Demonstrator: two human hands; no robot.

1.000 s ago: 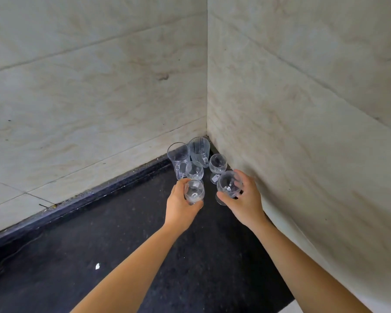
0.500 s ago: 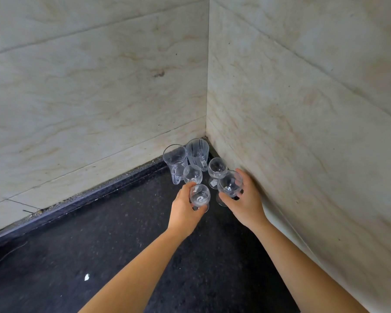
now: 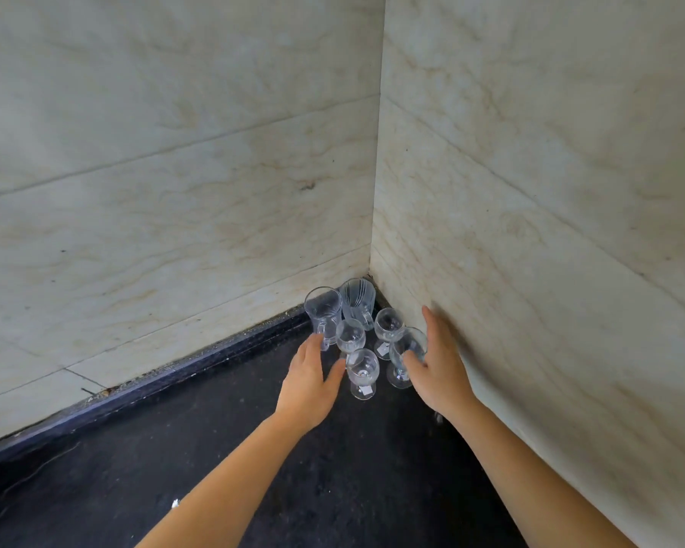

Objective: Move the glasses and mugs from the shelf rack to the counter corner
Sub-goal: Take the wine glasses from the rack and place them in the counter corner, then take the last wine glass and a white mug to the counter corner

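Two clear glass mugs stand in the counter corner: a plain mug on the left and a ribbed mug against the corner. In front of them stand several small stemmed glasses, among them one at the front and one on the right. My left hand is open just left of the front glass, fingers spread, holding nothing. My right hand is open beside the right glass, fingers straight, thumb near its bowl.
The dark stone counter meets pale marbled wall tiles at the back and on the right. A small white speck lies on the counter at the near left. The shelf rack is out of view.
Both hands have let go of the stemmed glasses they held; the glasses now stand on the counter. The fingers have opened and drawn slightly apart.
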